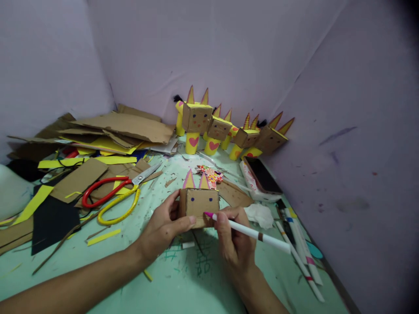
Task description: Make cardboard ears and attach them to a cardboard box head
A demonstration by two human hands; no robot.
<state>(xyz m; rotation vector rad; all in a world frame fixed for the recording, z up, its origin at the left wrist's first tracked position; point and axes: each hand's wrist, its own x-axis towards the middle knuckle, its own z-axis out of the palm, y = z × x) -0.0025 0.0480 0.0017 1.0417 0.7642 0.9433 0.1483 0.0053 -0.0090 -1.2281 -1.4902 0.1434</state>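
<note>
My left hand [168,224] grips a small cardboard box head [202,204] by its left side, thumb across the lower front. Two dark blue dots mark the front of the box, and two pointed ears [196,179] with pink edges rise from its top. Between the fingers of my right hand [236,240] is a white felt-tip marker [258,234]. Its pink tip meets or nearly meets the lower front of the box; I cannot tell which. The right fingers also lie close to the box's right edge.
Finished cardboard-and-yellow animal figures [196,117] stand along the back wall. Red-and-yellow scissors [121,192] lie at left among paper scraps, before stacked cardboard [124,126]. A phone [263,174] rests on a white box at right, with several markers [301,257] nearer me.
</note>
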